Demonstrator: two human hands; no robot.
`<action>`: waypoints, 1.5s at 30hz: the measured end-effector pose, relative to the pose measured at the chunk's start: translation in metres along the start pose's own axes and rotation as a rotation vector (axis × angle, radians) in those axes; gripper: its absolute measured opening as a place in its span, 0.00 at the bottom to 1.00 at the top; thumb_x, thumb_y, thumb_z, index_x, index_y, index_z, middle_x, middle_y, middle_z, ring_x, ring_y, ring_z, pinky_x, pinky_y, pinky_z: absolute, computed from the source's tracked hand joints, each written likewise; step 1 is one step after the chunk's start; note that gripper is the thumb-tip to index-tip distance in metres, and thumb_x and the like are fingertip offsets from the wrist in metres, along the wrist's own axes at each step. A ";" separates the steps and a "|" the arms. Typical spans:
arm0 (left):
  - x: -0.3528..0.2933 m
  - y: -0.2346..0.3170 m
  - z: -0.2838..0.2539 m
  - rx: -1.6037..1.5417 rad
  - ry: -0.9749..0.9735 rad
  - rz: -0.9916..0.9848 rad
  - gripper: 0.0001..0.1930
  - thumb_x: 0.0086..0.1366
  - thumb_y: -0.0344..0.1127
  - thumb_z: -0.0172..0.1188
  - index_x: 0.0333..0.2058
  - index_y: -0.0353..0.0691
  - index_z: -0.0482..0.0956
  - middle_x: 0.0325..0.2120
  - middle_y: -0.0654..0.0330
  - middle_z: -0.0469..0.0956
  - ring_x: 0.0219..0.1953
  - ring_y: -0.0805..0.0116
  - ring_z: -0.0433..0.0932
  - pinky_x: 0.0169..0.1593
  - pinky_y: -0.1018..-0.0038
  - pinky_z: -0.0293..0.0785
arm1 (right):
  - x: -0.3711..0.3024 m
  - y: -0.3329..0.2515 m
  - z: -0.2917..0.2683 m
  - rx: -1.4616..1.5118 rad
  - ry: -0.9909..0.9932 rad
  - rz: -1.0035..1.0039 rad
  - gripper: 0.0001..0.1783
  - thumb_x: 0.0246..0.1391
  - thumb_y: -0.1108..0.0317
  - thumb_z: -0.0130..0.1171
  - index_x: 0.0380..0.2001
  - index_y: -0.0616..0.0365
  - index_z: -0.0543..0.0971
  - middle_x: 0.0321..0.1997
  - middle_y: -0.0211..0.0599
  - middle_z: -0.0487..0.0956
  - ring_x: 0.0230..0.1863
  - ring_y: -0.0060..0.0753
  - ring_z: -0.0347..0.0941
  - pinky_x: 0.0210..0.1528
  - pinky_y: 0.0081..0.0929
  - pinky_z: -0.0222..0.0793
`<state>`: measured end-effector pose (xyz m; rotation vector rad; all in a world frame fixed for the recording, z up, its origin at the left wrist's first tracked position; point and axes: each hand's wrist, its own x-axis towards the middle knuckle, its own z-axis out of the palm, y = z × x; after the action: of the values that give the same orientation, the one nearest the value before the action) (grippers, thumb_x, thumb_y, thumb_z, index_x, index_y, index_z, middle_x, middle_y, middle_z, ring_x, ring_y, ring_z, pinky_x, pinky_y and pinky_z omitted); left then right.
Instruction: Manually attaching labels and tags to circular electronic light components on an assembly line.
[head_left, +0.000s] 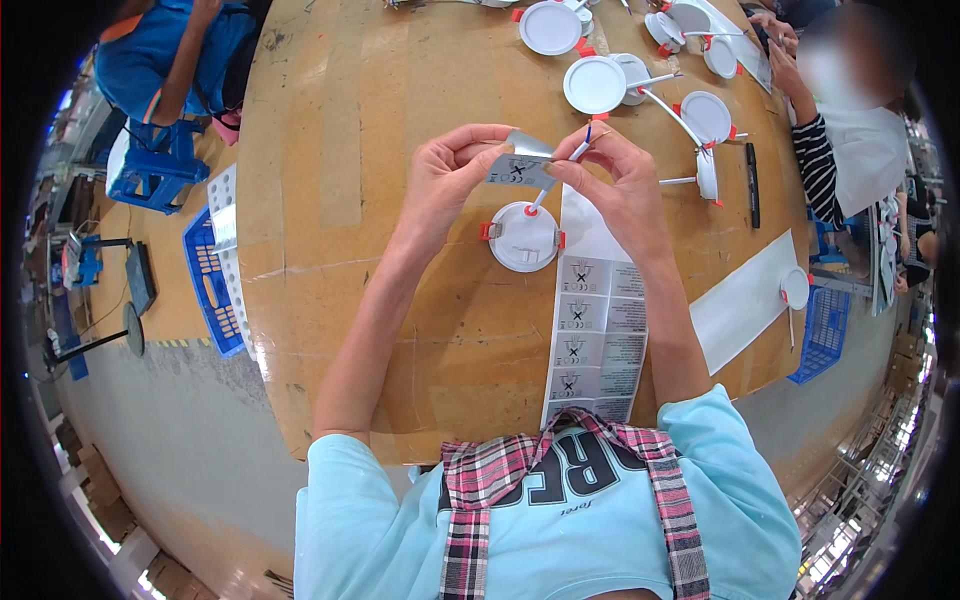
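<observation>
Above the middle of the table, my left hand (448, 185) pinches one end of a silver printed label (518, 170) between thumb and fingers. My right hand (618, 185) is closed at the label's other end, where the white cable (541, 194) passes with its coloured wire tips sticking out above the fingers. Below the hands, a round white downlight (524, 243) lies back side up, with red-tipped spring clips at its sides. The cable comes out of its upper edge. Under my right forearm a strip of silver labels (597, 340) runs toward my body.
Several white downlights (594, 84) lie at the far right, near a black marker (752, 185). A white strip (742, 300) with another lamp (794, 288) lies at the right edge. Blue crates (210, 275) flank the table. Other people (850, 150) sit at both far sides.
</observation>
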<state>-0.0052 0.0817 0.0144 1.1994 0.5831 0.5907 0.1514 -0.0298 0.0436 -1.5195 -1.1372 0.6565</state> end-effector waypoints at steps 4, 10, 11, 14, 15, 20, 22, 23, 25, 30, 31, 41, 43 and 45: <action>-0.001 -0.003 -0.003 0.011 0.004 0.021 0.11 0.61 0.31 0.60 0.40 0.32 0.78 0.31 0.60 0.82 0.34 0.80 0.78 0.41 0.82 0.73 | -0.001 -0.002 -0.001 0.001 -0.013 0.020 0.07 0.45 0.72 0.66 0.27 0.62 0.78 0.29 0.29 0.78 0.32 0.22 0.73 0.39 0.23 0.68; -0.001 -0.004 -0.003 0.008 0.011 0.024 0.10 0.61 0.31 0.58 0.40 0.33 0.79 0.32 0.58 0.82 0.34 0.77 0.79 0.43 0.78 0.73 | -0.001 -0.002 -0.002 0.009 -0.029 0.043 0.07 0.45 0.72 0.66 0.27 0.61 0.78 0.29 0.30 0.78 0.33 0.23 0.73 0.40 0.23 0.69; -0.001 -0.003 -0.003 0.006 0.014 0.024 0.10 0.61 0.31 0.59 0.40 0.33 0.79 0.32 0.58 0.82 0.34 0.77 0.79 0.43 0.78 0.73 | -0.001 -0.002 -0.002 0.014 -0.028 0.043 0.07 0.45 0.73 0.66 0.28 0.62 0.78 0.29 0.30 0.78 0.33 0.23 0.74 0.41 0.23 0.69; -0.001 0.000 -0.003 0.049 0.023 0.021 0.11 0.60 0.33 0.61 0.39 0.33 0.79 0.31 0.59 0.82 0.33 0.78 0.78 0.40 0.80 0.73 | -0.002 0.002 -0.002 0.058 -0.040 0.019 0.07 0.45 0.74 0.66 0.28 0.62 0.78 0.30 0.29 0.77 0.34 0.23 0.74 0.41 0.22 0.69; -0.001 -0.002 -0.003 0.049 0.023 0.020 0.11 0.60 0.33 0.61 0.39 0.33 0.79 0.31 0.59 0.82 0.33 0.78 0.78 0.40 0.80 0.73 | -0.001 0.004 -0.002 0.098 -0.058 -0.007 0.06 0.45 0.74 0.66 0.28 0.62 0.78 0.31 0.29 0.76 0.34 0.22 0.74 0.41 0.22 0.69; 0.002 -0.003 -0.006 0.053 0.005 0.103 0.10 0.61 0.33 0.61 0.38 0.33 0.79 0.30 0.58 0.82 0.34 0.75 0.79 0.41 0.78 0.74 | -0.001 0.004 -0.005 0.086 -0.127 -0.051 0.06 0.46 0.74 0.65 0.28 0.62 0.79 0.33 0.28 0.73 0.35 0.21 0.74 0.41 0.21 0.70; 0.001 0.000 -0.004 0.070 0.010 0.135 0.09 0.61 0.32 0.60 0.38 0.33 0.79 0.30 0.58 0.82 0.34 0.74 0.79 0.41 0.77 0.74 | 0.000 0.001 -0.004 0.084 -0.147 -0.065 0.06 0.46 0.74 0.66 0.28 0.62 0.79 0.34 0.28 0.72 0.35 0.21 0.73 0.41 0.21 0.70; 0.001 0.001 -0.003 0.088 0.014 0.168 0.08 0.62 0.31 0.59 0.38 0.34 0.79 0.30 0.58 0.82 0.34 0.74 0.79 0.41 0.76 0.75 | -0.001 0.000 -0.003 0.090 -0.153 -0.067 0.06 0.46 0.74 0.66 0.28 0.62 0.79 0.34 0.28 0.72 0.35 0.21 0.73 0.40 0.21 0.70; 0.000 0.004 -0.001 0.131 0.038 0.183 0.08 0.62 0.30 0.59 0.38 0.34 0.79 0.31 0.58 0.81 0.34 0.74 0.79 0.41 0.76 0.75 | -0.001 -0.001 -0.002 0.095 -0.159 -0.068 0.06 0.46 0.74 0.66 0.28 0.61 0.79 0.34 0.28 0.72 0.35 0.21 0.73 0.40 0.20 0.71; -0.005 0.005 0.002 0.225 0.085 0.236 0.07 0.63 0.28 0.57 0.38 0.33 0.79 0.31 0.59 0.81 0.34 0.75 0.79 0.40 0.78 0.75 | -0.003 0.001 -0.001 0.183 -0.150 0.000 0.06 0.48 0.74 0.65 0.28 0.63 0.77 0.32 0.28 0.75 0.33 0.20 0.73 0.42 0.20 0.71; -0.006 0.005 0.001 0.229 0.097 0.248 0.07 0.63 0.29 0.58 0.38 0.33 0.79 0.32 0.59 0.81 0.35 0.76 0.79 0.40 0.79 0.74 | -0.003 0.001 -0.001 0.182 -0.149 0.000 0.06 0.48 0.74 0.65 0.28 0.63 0.77 0.32 0.28 0.75 0.33 0.20 0.73 0.42 0.20 0.71; -0.004 0.001 -0.004 0.158 0.098 0.210 0.08 0.63 0.30 0.58 0.39 0.33 0.78 0.32 0.61 0.81 0.34 0.78 0.78 0.40 0.80 0.73 | -0.004 0.000 0.011 0.078 -0.009 -0.035 0.06 0.48 0.74 0.63 0.30 0.63 0.76 0.30 0.28 0.77 0.31 0.20 0.73 0.41 0.22 0.73; -0.004 0.001 -0.005 0.154 0.093 0.200 0.08 0.63 0.30 0.58 0.39 0.33 0.78 0.32 0.60 0.81 0.34 0.78 0.78 0.40 0.80 0.73 | -0.004 0.002 0.011 0.069 0.004 -0.029 0.06 0.48 0.74 0.64 0.30 0.62 0.76 0.30 0.28 0.77 0.30 0.20 0.72 0.41 0.22 0.73; -0.004 0.001 -0.006 0.150 0.087 0.191 0.08 0.63 0.30 0.58 0.39 0.33 0.78 0.32 0.60 0.81 0.34 0.78 0.78 0.40 0.80 0.73 | -0.004 0.003 0.010 0.056 0.002 -0.045 0.06 0.48 0.75 0.64 0.30 0.62 0.77 0.30 0.28 0.77 0.30 0.20 0.72 0.40 0.23 0.73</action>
<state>-0.0121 0.0826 0.0141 1.3862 0.5986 0.7744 0.1419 -0.0288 0.0373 -1.4427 -1.1398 0.6510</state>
